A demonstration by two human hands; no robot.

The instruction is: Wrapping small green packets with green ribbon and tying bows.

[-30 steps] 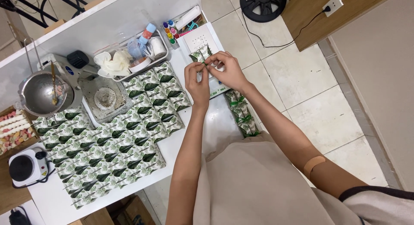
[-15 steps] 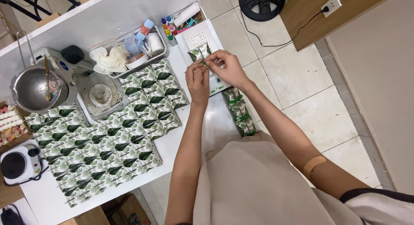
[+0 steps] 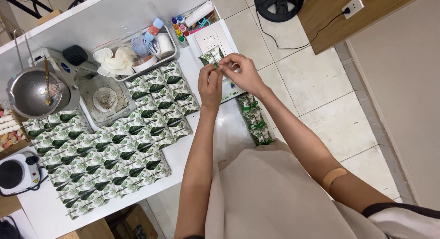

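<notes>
Near the upper middle of the frame both hands meet over the far edge of the white surface (image 3: 229,133). The left hand (image 3: 210,85) and the right hand (image 3: 243,72) each pinch a small leaf-printed packet (image 3: 211,57) between fingertips, gripping at its near end, where a bit of green tie (image 3: 216,65) shows between the fingers. The packet is lifted off the surface and hangs just above a white boxy device (image 3: 213,37) that sits at the surface's upper right corner.

Left of the hands, rows of the same green-and-white leaf packets (image 3: 114,147) lie flat and close together, spreading from the middle of the frame down to the lower left. Just right of the wrists, at the surface's edge, a short line of finished packets with green ties (image 3: 254,122) lies one below the other.

In the upper left stands a metal pot (image 3: 30,92) with a spoon in it, and beside it a square grey tray (image 3: 105,99) with a round pale disc. Above that, a clear tray (image 3: 137,56) holds white cloth and small containers, and a row of small coloured bottles (image 3: 178,28) stands next to it. A small white hotplate (image 3: 16,172) sits at the left edge. On the right forearm, at lower right, there is a tan plaster (image 3: 333,177)
</notes>
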